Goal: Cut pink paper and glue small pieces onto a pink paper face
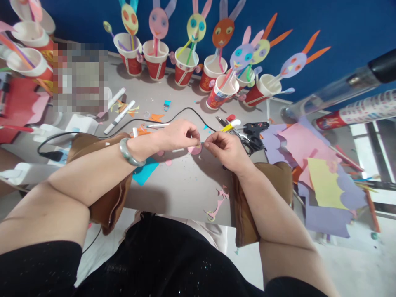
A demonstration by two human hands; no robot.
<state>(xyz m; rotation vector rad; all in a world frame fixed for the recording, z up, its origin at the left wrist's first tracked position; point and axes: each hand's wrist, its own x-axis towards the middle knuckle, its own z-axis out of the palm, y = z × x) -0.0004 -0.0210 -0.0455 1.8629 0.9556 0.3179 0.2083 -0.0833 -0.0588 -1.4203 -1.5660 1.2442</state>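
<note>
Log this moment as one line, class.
left hand: pinched, by pink disc; right hand: pinched, facing left; anything held: unclear; paper cups: beyond hands

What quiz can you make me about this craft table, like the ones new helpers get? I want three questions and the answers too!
1. Which wrist wears the bangle: A) left, B) right, or C) both?

2. True or false: the black glue gun lies nearer the left hand than the right hand.

3. Fill in the blank: the orange long-eared paper face stands up from a red-and-white paper ____.

Key:
1. A, left.
2. False; it is nearer the right hand.
3. Cup.
</note>
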